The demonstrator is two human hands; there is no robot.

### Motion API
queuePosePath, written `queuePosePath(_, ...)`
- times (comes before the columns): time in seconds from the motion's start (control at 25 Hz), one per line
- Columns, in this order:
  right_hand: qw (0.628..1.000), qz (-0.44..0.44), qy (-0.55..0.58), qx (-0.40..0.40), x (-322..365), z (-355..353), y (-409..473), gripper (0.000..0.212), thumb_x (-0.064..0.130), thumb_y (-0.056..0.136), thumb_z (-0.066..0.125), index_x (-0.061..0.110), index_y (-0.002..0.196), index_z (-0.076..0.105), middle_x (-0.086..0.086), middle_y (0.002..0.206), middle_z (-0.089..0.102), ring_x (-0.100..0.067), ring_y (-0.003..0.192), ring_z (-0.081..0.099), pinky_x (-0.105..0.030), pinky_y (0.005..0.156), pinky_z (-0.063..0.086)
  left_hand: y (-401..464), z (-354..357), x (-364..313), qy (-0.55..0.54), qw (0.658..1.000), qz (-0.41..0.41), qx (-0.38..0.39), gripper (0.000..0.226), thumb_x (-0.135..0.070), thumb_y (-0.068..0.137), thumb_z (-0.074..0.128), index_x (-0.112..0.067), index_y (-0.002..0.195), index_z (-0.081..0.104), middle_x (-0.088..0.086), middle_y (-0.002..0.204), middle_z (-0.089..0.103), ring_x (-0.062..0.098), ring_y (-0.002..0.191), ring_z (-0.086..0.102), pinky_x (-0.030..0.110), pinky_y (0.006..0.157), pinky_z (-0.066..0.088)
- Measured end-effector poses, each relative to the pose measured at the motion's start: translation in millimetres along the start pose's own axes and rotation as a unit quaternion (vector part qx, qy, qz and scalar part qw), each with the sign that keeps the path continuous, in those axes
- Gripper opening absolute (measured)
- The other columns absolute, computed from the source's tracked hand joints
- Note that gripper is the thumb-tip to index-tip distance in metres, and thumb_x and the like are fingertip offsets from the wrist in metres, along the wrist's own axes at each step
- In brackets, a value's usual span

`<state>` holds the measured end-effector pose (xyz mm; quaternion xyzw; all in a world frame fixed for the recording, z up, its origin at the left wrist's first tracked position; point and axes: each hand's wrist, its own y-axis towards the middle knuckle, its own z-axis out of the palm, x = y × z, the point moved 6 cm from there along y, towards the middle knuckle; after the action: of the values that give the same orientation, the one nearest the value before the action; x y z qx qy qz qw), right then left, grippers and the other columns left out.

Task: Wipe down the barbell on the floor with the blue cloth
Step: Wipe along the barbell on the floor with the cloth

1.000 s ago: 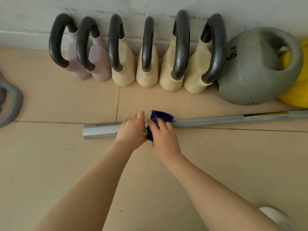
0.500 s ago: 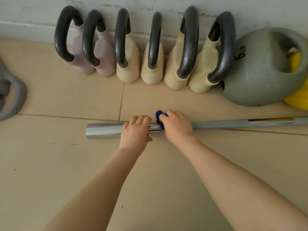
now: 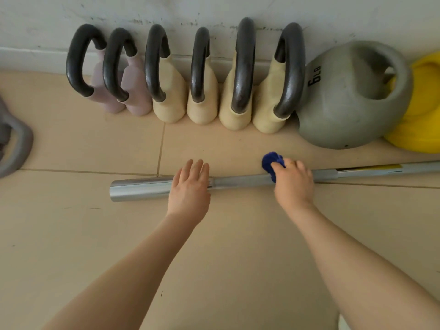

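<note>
- Steel bar (image 3: pixel 240 181) lies across the tiled floor (image 3: pixel 238 234) in front of us, its thick sleeve end to our left and the rest running off frame to the right.
- Our right hand (image 3: pixel 294 184) is curled over the shaft, gripping the cloth (image 3: pixel 271 163) against it; a blue wad pokes out past the knuckles on the left.
- Our left hand (image 3: pixel 190 186) lies flat across the bar at the collar where sleeve meets shaft, fingers straight and close together, steadying it and holding nothing.
- We judge the wipe to be mid-stroke on the shaft just right of the collar; the long stretch toward the yellow label (image 3: pixel 371 168) looks undone.
- Next we would slide the cloth along toward the right, keeping the wrap snug and the left palm pressing so the bar does not roll toward the kettlebells (image 3: pixel 166 96) by the wall.
- The underside touching the floor will likely need the bar turned.
</note>
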<state>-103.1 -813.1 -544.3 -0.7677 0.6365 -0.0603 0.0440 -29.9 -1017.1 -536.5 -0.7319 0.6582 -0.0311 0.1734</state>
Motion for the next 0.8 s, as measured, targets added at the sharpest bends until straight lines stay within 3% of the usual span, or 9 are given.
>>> queuePosePath(0.08,0.998,0.066,0.017,-0.009,-19.6,-0.1,-9.1,0.038,0.004,0.084,0.051,0.01,0.12,0.056,-0.016,0.123,0.055,-0.037,0.106,0.048,-0.041,0.085,0.04,5.2,7.4,-28.9,0.007,0.998,0.053,0.022,0.061,-0.015,0.095,0.043,-0.015,0.148,0.014,0.002,0.157,0.012,0.021,0.145,0.009,0.033,0.117,0.011)
queuePosePath(0.16,0.997,-0.04,0.07,0.007,8.6,8.4,-23.9,0.044,-0.001,0.074,0.061,0.007,0.116,0.061,-0.02,0.118,0.06,-0.04,0.102,0.054,-0.042,0.082,0.047,9.7,22.2,-59.3,0.005,0.995,0.09,0.041,0.06,-0.013,0.096,0.04,-0.017,0.149,0.013,0.004,0.155,0.021,0.022,0.141,0.021,0.033,0.114,0.018)
queuePosePath(0.24,0.986,-0.157,0.064,0.007,15.2,9.3,-30.1,0.048,-0.002,0.07,0.065,0.009,0.117,0.062,-0.018,0.119,0.06,-0.04,0.103,0.056,-0.043,0.081,0.049,13.1,31.1,-74.5,0.01,0.997,0.067,0.035,0.058,-0.014,0.096,0.037,-0.018,0.149,0.013,0.004,0.145,0.037,0.025,0.132,0.035,0.035,0.107,0.028)
queuePosePath(0.28,0.986,-0.159,0.058,0.006,-1.4,2.5,-21.6,0.047,-0.001,0.075,0.062,0.012,0.12,0.06,-0.015,0.124,0.058,-0.038,0.106,0.053,-0.042,0.083,0.046,17.0,31.7,-79.2,0.012,0.998,0.054,0.024,0.056,-0.015,0.097,0.036,-0.019,0.148,0.014,0.004,0.139,0.042,0.027,0.127,0.039,0.036,0.103,0.031)
queuePosePath(0.44,0.994,0.101,0.023,-0.016,-96.7,-2.8,-2.5,0.041,0.004,0.084,0.051,0.013,0.124,0.055,-0.014,0.129,0.053,-0.037,0.106,0.046,-0.043,0.087,0.04,31.8,33.7,-89.2,0.038,0.996,0.079,0.02,0.047,-0.027,0.099,0.035,-0.022,0.145,0.024,0.002,0.135,0.046,0.027,0.123,0.042,0.036,0.1,0.031)
queuePosePath(0.6,0.995,0.0,0.099,-0.024,-51.3,6.7,-27.2,0.042,-0.002,0.063,0.07,0.007,0.104,0.066,-0.018,0.111,0.063,-0.042,0.093,0.057,-0.045,0.07,0.052,35.7,40.5,-114.2,0.03,0.993,0.101,0.049,0.045,-0.031,0.1,0.032,-0.02,0.143,0.028,0.0,0.137,0.048,0.023,0.125,0.044,0.035,0.107,0.026)
queuePosePath(0.68,0.994,-0.049,0.089,-0.041,-62.5,2.2,-29.9,0.044,0.0,0.057,0.074,0.011,0.099,0.067,-0.015,0.107,0.065,-0.039,0.085,0.059,-0.04,0.065,0.053,37.2,41.9,-120.9,0.01,0.994,0.092,0.06,0.04,-0.028,0.101,0.03,-0.018,0.139,0.035,0.003,0.131,0.051,0.026,0.12,0.048,0.035,0.104,0.03)
queuePosePath(0.72,0.995,-0.035,0.077,-0.047,-81.3,1.0,-24.7,0.044,0.001,0.059,0.074,0.013,0.1,0.066,-0.015,0.107,0.065,-0.039,0.083,0.058,-0.04,0.065,0.052,37.9,42.3,-120.9,0.003,0.994,0.09,0.065,0.038,-0.026,0.101,0.031,-0.017,0.137,0.037,0.004,0.128,0.052,0.027,0.117,0.05,0.034,0.101,0.032)
queuePosePath(0.8,0.989,0.109,0.087,-0.049,-125.8,2.7,-16.9,0.043,0.0,0.068,0.07,0.013,0.108,0.063,-0.017,0.11,0.063,-0.04,0.087,0.054,-0.041,0.073,0.048,37.1,42.4,-119.8,0.02,0.993,0.097,0.068,0.035,-0.023,0.1,0.035,-0.017,0.134,0.04,0.004,0.124,0.053,0.026,0.114,0.051,0.033,0.095,0.034)
